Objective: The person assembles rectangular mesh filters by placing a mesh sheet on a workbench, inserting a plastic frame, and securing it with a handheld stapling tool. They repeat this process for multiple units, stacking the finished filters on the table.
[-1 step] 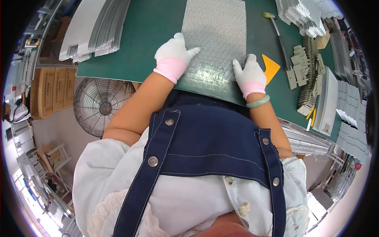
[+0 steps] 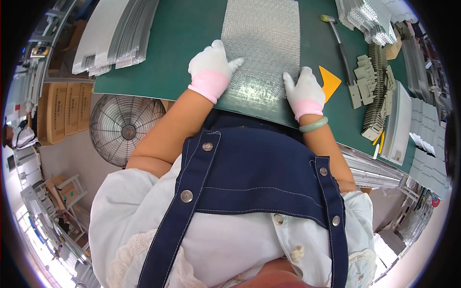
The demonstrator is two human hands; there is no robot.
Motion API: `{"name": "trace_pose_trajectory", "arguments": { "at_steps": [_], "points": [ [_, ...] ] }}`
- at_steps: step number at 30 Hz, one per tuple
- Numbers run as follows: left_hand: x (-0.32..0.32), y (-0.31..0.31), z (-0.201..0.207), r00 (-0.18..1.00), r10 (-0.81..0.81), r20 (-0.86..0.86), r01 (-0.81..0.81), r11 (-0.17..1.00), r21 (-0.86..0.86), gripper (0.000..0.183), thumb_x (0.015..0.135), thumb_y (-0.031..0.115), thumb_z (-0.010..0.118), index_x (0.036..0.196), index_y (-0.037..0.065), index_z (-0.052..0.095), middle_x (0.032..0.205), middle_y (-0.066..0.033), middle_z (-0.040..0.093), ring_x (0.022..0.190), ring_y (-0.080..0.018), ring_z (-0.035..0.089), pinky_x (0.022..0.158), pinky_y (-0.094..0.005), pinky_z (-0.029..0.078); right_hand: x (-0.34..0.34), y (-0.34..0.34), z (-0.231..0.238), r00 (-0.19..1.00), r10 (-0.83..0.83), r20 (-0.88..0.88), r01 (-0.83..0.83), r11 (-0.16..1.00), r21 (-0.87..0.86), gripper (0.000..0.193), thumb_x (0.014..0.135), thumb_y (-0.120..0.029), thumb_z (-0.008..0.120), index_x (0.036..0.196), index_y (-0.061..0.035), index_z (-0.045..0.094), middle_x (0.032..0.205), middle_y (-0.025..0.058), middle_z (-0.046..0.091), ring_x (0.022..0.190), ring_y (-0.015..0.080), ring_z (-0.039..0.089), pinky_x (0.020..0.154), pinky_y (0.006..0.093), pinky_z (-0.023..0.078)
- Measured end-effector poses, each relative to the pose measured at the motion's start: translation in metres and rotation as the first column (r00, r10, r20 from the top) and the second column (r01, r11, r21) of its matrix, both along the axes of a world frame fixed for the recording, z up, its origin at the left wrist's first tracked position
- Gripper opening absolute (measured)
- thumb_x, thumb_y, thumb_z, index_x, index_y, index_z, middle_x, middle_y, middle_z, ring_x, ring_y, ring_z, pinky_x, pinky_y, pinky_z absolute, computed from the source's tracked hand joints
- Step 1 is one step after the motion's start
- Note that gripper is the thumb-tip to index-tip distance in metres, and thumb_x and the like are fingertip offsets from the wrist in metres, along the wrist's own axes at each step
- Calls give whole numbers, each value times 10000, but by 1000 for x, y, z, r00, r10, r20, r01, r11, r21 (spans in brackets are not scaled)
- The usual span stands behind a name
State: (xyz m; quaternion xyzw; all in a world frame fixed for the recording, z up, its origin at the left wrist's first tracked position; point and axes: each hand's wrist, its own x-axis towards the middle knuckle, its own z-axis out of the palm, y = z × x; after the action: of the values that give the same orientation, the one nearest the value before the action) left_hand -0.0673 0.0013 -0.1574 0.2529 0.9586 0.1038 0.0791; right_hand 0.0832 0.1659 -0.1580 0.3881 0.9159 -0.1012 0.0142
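Observation:
A silver expanded-metal mesh sheet (image 2: 261, 41) lies in front of me, with its near end close to the table's front edge. My left hand (image 2: 211, 67), in a white glove with a pink cuff, grips its left edge, the thumb reaching over the mesh. At the right edge, near the close corner, my right hand (image 2: 305, 91) holds the sheet between thumb and fingers in a matching glove. The fingers' undersides are hidden. Beside the right hand lies a yellow-orange angular piece (image 2: 329, 82), and farther right a hammer (image 2: 340, 45) with a dark handle.
The green tabletop (image 2: 187, 29) carries stacked mesh sheets at the far left (image 2: 117, 36) and far right (image 2: 367, 21). Grey-beige clip-like parts (image 2: 366, 79) stand in rows at the right, near a white-framed panel (image 2: 397, 125). A floor fan (image 2: 127, 129) and cardboard boxes (image 2: 55, 110) are at left.

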Motion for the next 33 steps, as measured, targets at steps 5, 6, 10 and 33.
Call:
{"name": "trace_pose_trajectory", "arguments": {
  "at_steps": [5, 6, 10, 33],
  "points": [
    [-7, -12, -39, 855, -219, -471, 320, 936, 147, 686, 817, 608, 658, 1315, 145, 565, 1332, -166, 567, 1203, -356, 544, 965, -486, 453, 10, 15, -26, 839, 504, -206, -364, 801, 475, 547, 891, -491, 615, 1256, -88, 561, 1290, 156, 579, 1239, 298, 540, 994, 503, 423],
    [-15, -13, -42, 842, -302, -447, 396, 909, 133, 685, 815, 607, 655, 1336, 172, 564, 1360, -148, 554, 1239, -354, 511, 1009, -493, 415, 11, 19, -32, 848, 497, -185, -384, 816, 432, 554, 890, -493, 614, 1286, -109, 562, 1315, 148, 566, 1269, 302, 509, 1029, 511, 380],
    [-13, -19, -41, 805, -394, -444, 456, 889, 39, 662, 815, 588, 651, 1343, 194, 585, 1436, -99, 508, 1287, -371, 459, 1102, -535, 300, 12, 22, -35, 866, 488, -108, -425, 832, 356, 572, 887, -516, 608, 1332, -159, 579, 1376, 130, 538, 1319, 322, 453, 1098, 534, 294],
    [-39, -7, -27, 336, -883, -327, 930, 367, -35, 544, 931, 357, 572, 1415, 121, 494, 1462, -148, 452, 1340, -354, 394, 1132, -510, 269, 5, 38, -30, 472, 853, -224, -818, 518, 250, 380, 885, -322, 635, 1241, -190, 649, 1318, 79, 587, 1286, 257, 494, 1100, 501, 338]
  ]
}}
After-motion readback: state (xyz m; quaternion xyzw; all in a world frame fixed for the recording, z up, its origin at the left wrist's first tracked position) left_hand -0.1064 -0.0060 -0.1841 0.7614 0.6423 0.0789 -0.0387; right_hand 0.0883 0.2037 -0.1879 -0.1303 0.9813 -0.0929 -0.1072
